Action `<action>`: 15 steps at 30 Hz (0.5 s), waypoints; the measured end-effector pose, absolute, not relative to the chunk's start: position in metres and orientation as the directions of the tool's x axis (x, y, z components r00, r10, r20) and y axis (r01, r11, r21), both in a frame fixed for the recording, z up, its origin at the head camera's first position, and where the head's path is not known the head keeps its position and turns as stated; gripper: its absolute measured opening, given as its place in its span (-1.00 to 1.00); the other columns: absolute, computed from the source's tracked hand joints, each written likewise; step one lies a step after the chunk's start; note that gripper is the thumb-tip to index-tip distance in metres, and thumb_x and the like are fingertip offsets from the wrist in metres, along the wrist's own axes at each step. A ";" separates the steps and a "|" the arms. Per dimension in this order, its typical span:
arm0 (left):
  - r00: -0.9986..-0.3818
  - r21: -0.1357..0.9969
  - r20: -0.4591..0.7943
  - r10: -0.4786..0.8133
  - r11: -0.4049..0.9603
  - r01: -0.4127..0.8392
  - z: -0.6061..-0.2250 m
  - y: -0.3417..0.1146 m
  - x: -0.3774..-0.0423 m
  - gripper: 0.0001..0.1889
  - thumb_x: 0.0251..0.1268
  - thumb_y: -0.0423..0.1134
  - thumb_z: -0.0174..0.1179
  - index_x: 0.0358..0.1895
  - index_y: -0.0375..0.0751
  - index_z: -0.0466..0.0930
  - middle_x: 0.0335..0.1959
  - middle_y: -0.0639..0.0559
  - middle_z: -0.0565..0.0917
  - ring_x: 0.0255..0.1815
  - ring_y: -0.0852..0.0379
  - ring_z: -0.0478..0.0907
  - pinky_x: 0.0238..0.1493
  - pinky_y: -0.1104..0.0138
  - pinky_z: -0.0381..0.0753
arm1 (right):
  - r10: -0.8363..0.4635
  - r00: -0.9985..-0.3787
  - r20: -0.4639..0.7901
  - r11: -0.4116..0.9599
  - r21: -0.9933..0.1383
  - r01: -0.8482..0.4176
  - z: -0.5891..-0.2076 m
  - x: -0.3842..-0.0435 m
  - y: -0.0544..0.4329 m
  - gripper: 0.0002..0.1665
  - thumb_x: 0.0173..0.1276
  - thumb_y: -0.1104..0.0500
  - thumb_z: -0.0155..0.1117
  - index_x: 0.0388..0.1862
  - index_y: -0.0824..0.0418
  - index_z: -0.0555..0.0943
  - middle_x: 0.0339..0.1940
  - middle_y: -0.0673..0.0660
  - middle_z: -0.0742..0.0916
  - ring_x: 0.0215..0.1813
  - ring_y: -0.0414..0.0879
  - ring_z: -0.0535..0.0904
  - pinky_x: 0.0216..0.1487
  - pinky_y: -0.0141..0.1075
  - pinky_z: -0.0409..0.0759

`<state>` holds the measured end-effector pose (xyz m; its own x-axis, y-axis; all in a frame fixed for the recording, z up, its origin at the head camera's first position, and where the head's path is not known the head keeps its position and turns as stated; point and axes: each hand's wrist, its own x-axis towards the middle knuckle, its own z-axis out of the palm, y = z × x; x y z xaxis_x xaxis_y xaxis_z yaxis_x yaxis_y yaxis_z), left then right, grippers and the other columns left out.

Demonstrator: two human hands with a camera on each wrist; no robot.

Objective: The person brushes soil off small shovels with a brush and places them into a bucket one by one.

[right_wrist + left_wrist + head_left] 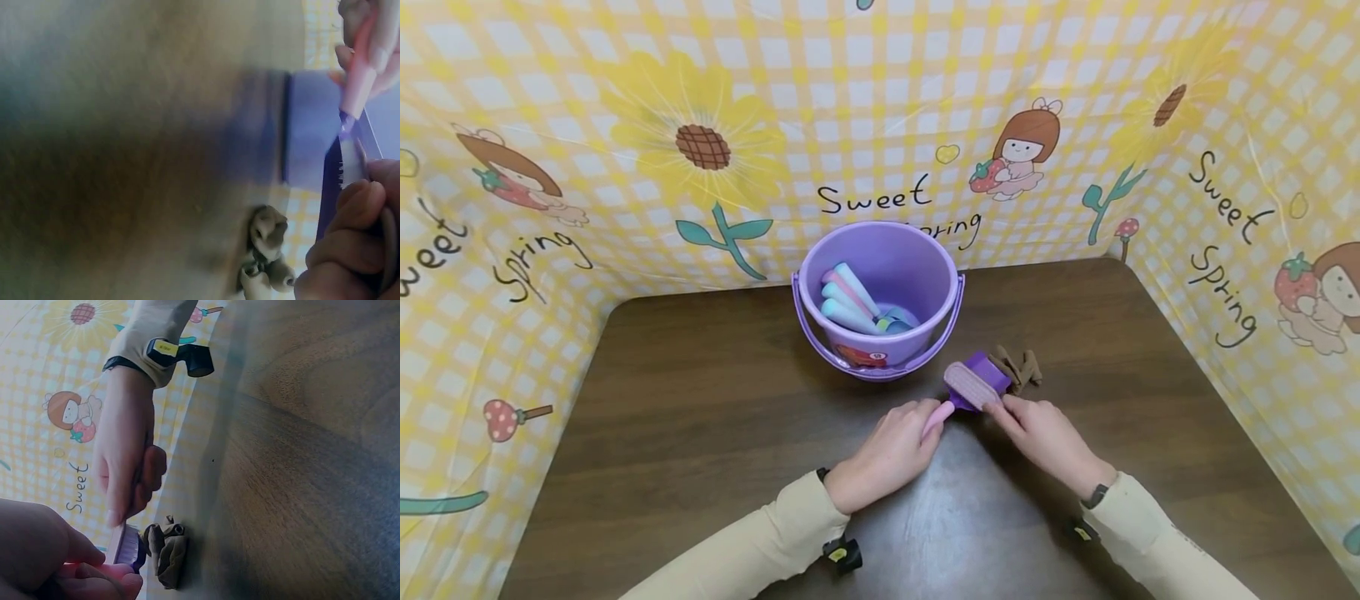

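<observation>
My left hand (886, 447) grips the pink handle (937, 417) of a small purple dustpan (987, 365), low over the table. With my right hand (1051, 440) I pinch one end of a pale pink brush (972, 386), which lies across the pan. White bristles show under the brush in the right wrist view, pointing at the purple pan. Right beside the pan's far edge lie several crumpled, curled brown pieces (1028, 372); in the left wrist view these brown pieces (170, 550) sit just beyond the brush (128, 547).
Behind my hands stands a purple bucket (880, 250), its handle lowered in front. Several blue and pink cone-shaped things (850, 304) lean inside it. A brown wooden table (700, 417) lies beneath, with a yellow checked cloth (850, 100) hanging around its back and sides.
</observation>
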<state>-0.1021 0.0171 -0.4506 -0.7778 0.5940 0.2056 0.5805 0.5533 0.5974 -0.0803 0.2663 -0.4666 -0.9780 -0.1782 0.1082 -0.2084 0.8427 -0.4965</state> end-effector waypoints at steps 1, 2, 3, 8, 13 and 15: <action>-0.778 0.597 0.205 0.594 0.554 0.580 -0.450 0.017 -0.102 -0.86 0.49 -0.37 0.21 -0.01 -0.32 0.65 -0.33 -0.10 0.67 -0.30 -0.02 0.67 -0.27 0.12 0.66 | -0.185 -0.977 0.106 0.843 -0.495 -0.213 -0.467 -0.080 0.266 -0.62 0.59 0.07 0.24 -0.49 0.08 0.45 -0.65 -0.12 0.33 -0.63 -0.26 0.26 -0.58 -0.35 0.26; -0.778 0.595 0.205 0.594 0.555 0.581 -0.449 0.016 -0.102 -0.84 0.49 -0.36 0.22 0.01 -0.33 0.65 -0.32 -0.11 0.69 -0.29 -0.03 0.68 -0.26 0.12 0.66 | -0.180 -0.978 0.105 0.846 -0.490 -0.209 -0.468 -0.080 0.266 -0.62 0.59 0.07 0.24 -0.48 0.08 0.45 -0.65 -0.12 0.33 -0.62 -0.26 0.27 -0.58 -0.35 0.27; -0.779 0.595 0.204 0.593 0.557 0.580 -0.449 0.016 -0.102 -0.83 0.49 -0.34 0.23 0.01 -0.33 0.66 -0.31 -0.12 0.70 -0.27 -0.04 0.69 -0.24 0.10 0.67 | -0.170 -0.979 0.112 0.854 -0.479 -0.203 -0.468 -0.081 0.267 -0.61 0.59 0.07 0.24 -0.49 0.08 0.44 -0.65 -0.11 0.32 -0.62 -0.24 0.28 -0.57 -0.33 0.27; -0.802 0.617 0.170 0.572 0.573 0.539 -0.449 0.014 -0.103 -0.73 0.40 -0.26 0.37 0.05 -0.32 0.64 -0.16 -0.14 0.76 -0.15 -0.08 0.74 -0.11 0.07 0.69 | -0.079 -0.984 0.157 0.894 -0.427 -0.139 -0.467 -0.083 0.278 -0.53 0.62 0.05 0.20 -0.54 0.10 0.36 -0.67 -0.07 0.32 -0.61 -0.10 0.33 -0.57 -0.22 0.31; -0.833 0.654 0.147 0.533 0.579 0.486 -0.454 0.012 -0.103 -0.73 0.34 -0.29 0.42 -0.04 -0.28 0.56 -0.23 -0.13 0.74 -0.25 -0.05 0.71 -0.17 0.10 0.67 | 0.034 -0.989 0.142 0.880 -0.473 -0.038 -0.459 -0.082 0.286 -0.48 0.66 -0.04 0.12 -0.55 0.13 0.36 -0.67 -0.03 0.33 -0.59 -0.04 0.35 -0.55 -0.20 0.27; -0.836 0.661 0.158 0.525 0.573 0.484 -0.456 0.012 -0.104 -0.77 0.34 -0.31 0.40 -0.09 -0.29 0.56 -0.28 -0.11 0.70 -0.28 -0.03 0.67 -0.20 0.12 0.65 | 0.065 -0.985 0.161 0.866 -0.499 -0.024 -0.456 -0.080 0.287 -0.46 0.67 -0.05 0.09 -0.56 0.13 0.35 -0.66 -0.03 0.32 -0.59 -0.04 0.33 -0.55 -0.20 0.26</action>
<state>-0.1038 0.0119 -0.4557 -0.8364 0.5249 0.1576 0.4842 0.5730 0.6612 -0.0796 0.2875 -0.4563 -0.9848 0.0653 0.1608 -0.0241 0.8661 -0.4994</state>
